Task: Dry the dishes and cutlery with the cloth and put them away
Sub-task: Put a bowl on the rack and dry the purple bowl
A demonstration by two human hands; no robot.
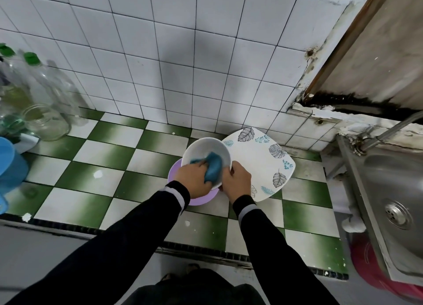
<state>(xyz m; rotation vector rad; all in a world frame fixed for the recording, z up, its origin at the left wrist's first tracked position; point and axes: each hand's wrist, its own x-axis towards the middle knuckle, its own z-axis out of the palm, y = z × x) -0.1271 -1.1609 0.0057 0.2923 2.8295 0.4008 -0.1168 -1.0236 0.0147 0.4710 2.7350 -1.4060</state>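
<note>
Left hand point(193, 178), fingers round cloth point(214, 167) inside bowl point(204, 147) — mouth upward — right hand point(237, 181), fingers round its rim.

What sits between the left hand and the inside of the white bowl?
The blue cloth: in the head view the left hand presses it against the inner wall of the white bowl, while the right hand grips the rim.

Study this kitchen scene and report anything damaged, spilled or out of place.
The wall above the sink is damaged: plaster crumbles at the corner and a black stain runs under the wooden frame. The counter tiles show white chips or flecks. The bowl and plate look sound.
</note>
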